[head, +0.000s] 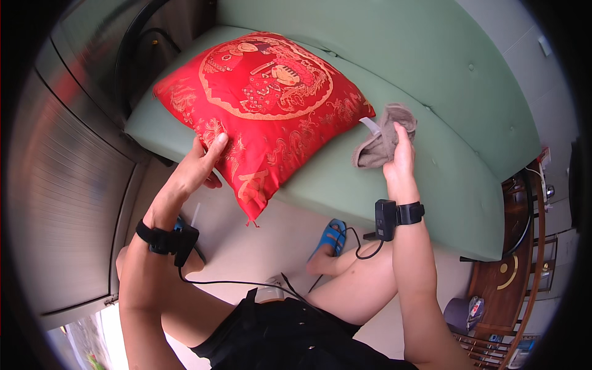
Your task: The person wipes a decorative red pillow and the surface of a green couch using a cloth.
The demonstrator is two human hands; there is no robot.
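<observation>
A red satin cushion [277,120] with gold embroidered figures lies on the seat of a green padded sofa [453,175]. One of its corners hangs over the sofa's front edge. My left hand [203,164] grips the cushion's near left side, thumb on top and fingers underneath. In my right hand [403,155] is a bunched grey-brown cloth [381,145] with a white tag [370,125]. The cloth is just right of the cushion's right corner, over the seat. Part of the cloth is hidden behind my fingers.
A ribbed metal door panel [78,194] stands at the left. Wooden furniture [504,277] is at the right, with a purple round container [455,314] by it. A black cable [231,281] runs between my wrist devices across my lap. A blue sandal [334,236] is on my foot.
</observation>
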